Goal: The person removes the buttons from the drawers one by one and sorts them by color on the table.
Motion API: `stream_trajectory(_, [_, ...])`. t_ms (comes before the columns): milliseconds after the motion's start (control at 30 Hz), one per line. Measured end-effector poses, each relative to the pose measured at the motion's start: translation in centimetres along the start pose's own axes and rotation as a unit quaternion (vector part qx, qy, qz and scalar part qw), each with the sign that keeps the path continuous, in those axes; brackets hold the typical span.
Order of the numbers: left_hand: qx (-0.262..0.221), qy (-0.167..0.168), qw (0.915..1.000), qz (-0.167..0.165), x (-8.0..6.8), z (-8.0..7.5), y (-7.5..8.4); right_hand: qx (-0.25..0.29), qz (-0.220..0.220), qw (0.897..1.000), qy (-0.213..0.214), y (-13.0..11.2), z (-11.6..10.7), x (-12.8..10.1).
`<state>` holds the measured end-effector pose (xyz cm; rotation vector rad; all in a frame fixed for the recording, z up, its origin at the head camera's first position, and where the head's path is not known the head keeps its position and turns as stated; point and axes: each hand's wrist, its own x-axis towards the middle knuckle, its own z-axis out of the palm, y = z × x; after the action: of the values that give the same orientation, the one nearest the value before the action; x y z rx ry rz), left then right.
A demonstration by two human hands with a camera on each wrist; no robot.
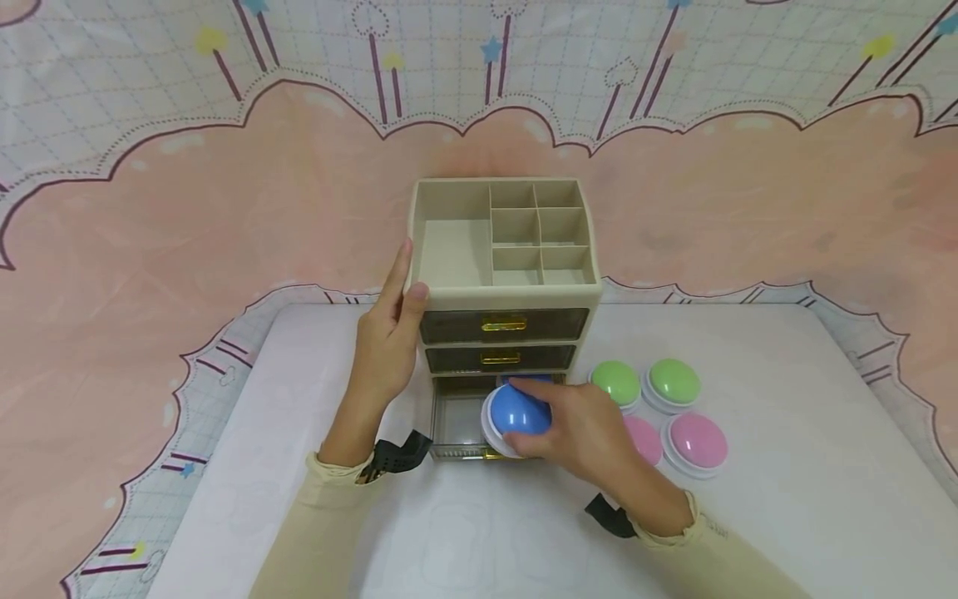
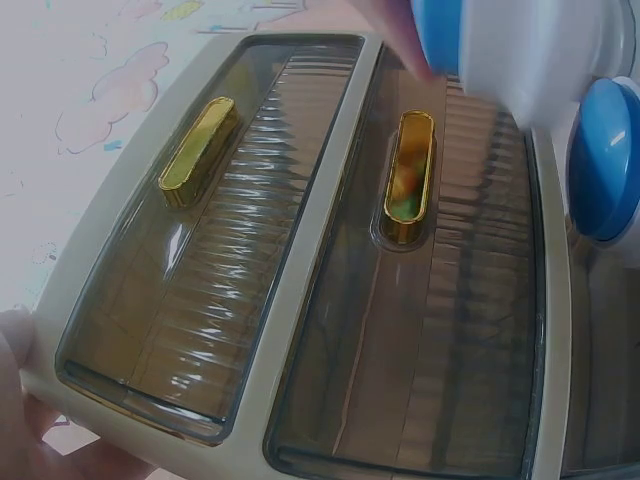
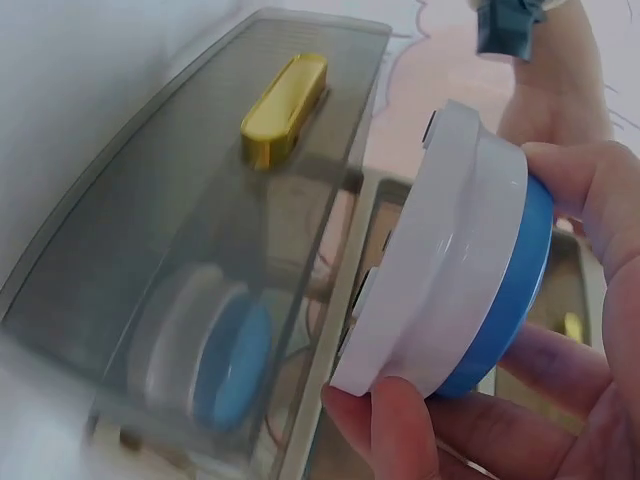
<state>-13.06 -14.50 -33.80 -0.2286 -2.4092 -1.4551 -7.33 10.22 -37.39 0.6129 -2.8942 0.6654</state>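
Note:
A cream desktop organizer [image 1: 452, 254] stands with its bottom drawer [image 1: 456, 416] pulled out. My left hand [image 1: 385, 341] rests against the organizer's left side, fingers straight along it and thumb near the front edge. Over the pulled-out drawer, my right hand [image 1: 587, 428] grips a blue-domed push button with a white base [image 3: 450, 260], thumb and fingers around its rim. The button is tilted, its underside facing the drawer front in the right wrist view. A second blue push button [image 3: 235, 360] shows through the clear drawer wall, lying inside toward the back.
Right of the organizer, two green push buttons [image 1: 674, 381] and two pink ones [image 1: 698, 441] sit on the white table [image 1: 793, 499]. Two upper drawers with gold handles [image 1: 504, 325] are closed. Compartments [image 1: 516, 226] divide the organizer's top. A patterned cloth [image 1: 748, 208] covers the background.

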Motion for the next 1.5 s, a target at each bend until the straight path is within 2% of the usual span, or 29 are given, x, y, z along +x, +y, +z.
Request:
stream_trajectory(300, [-0.005,0.000,1.0000,-0.003,0.0,0.0,0.1,0.013,0.033,0.999,-0.011,3.6,-2.4,-3.2])
stream_trajectory(533, [-0.010,0.001,0.9999,0.005,0.0,0.0,-0.1,-0.002,0.040,0.999,-0.004,6.3,-3.6,-5.6])
stream_trajectory(667, [-0.011,0.001,0.9999,0.007,0.0,0.1,-0.1,-0.013,0.063,0.998,-0.020,7.3,-4.0,-7.0])
stream_trajectory(867, [-0.010,-0.002,0.9999,0.005,0.0,0.1,-0.1,-0.014,0.095,0.994,-0.052,8.5,-4.2,-9.1])
stream_trajectory(1233, [-0.004,0.005,1.0000,0.003,0.1,0.2,0.0,-0.002,0.121,0.990,-0.073,10.5,-4.0,-12.2])
stream_trajectory(1367, [-0.011,0.003,0.9999,0.007,0.1,0.1,0.0,-0.007,0.114,0.991,-0.064,11.1,-3.6,-13.1])
stream_trajectory(1500, [-0.014,0.001,0.9999,0.005,0.1,0.1,0.0,-0.003,0.114,0.990,-0.078,11.6,-3.3,-13.9])
